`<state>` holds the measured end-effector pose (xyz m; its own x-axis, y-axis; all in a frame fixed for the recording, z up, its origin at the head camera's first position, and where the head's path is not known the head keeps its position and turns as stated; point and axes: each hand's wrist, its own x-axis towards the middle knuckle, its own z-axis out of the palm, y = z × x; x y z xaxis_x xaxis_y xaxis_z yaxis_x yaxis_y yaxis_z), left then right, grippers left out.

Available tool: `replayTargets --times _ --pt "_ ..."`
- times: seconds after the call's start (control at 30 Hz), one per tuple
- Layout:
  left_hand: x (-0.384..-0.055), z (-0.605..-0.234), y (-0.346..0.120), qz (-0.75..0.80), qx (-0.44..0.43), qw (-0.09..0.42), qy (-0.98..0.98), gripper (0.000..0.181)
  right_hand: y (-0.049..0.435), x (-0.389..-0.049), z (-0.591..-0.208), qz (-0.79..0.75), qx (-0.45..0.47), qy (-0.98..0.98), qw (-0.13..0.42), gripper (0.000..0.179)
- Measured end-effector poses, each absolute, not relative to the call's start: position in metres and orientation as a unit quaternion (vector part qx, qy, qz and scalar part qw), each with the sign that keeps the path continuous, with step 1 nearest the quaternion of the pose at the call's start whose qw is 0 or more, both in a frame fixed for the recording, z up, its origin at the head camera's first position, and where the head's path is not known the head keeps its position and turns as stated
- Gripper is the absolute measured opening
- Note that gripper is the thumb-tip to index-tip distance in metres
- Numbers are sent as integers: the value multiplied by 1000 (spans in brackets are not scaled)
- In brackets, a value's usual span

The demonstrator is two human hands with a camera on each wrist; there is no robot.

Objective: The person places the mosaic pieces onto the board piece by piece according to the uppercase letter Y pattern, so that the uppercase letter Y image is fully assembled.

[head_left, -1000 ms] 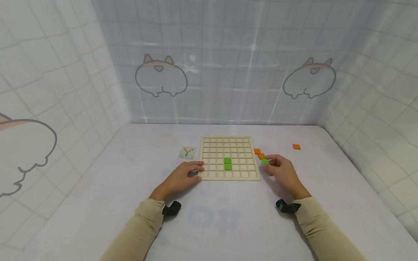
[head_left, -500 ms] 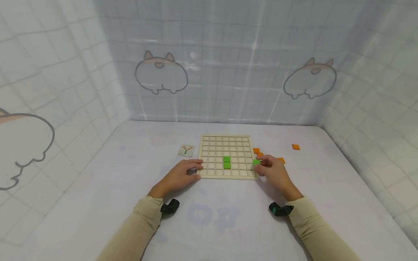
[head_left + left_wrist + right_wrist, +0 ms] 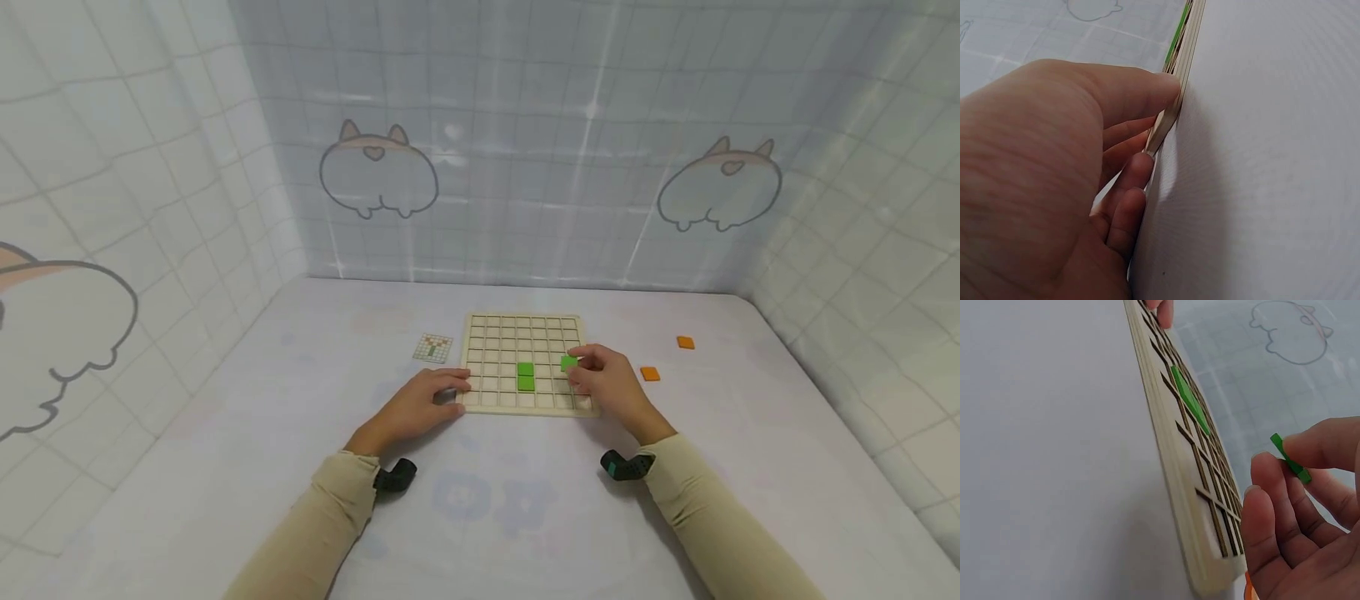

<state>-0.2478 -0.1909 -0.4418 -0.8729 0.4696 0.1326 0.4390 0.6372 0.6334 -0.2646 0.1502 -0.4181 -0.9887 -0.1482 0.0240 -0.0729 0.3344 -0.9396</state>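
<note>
A pale wooden grid board lies flat on the table, with two green square tiles in adjoining cells of one column. My right hand pinches another green tile between thumb and fingers, above the board's right part. In the right wrist view this green tile is seen edge-on, apart from the board. My left hand rests at the board's left edge with extended fingers. In the left wrist view, the left thumb touches the board's side.
A small pattern card lies left of the board. Two orange tiles, one nearer and one farther, lie to the right. Part of an orange piece shows behind the right hand in its wrist view. Gridded cloth walls surround the table.
My right hand has carried the green tile left, from beside the board to above it. The nearer right orange tile has come into sight; those at the board's edge are now hidden.
</note>
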Motion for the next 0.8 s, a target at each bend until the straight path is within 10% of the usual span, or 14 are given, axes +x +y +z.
replayTargets --times 0.8 --pt "-249 -439 -191 340 253 23 905 36 108 -308 -427 -596 -95 796 31 43"
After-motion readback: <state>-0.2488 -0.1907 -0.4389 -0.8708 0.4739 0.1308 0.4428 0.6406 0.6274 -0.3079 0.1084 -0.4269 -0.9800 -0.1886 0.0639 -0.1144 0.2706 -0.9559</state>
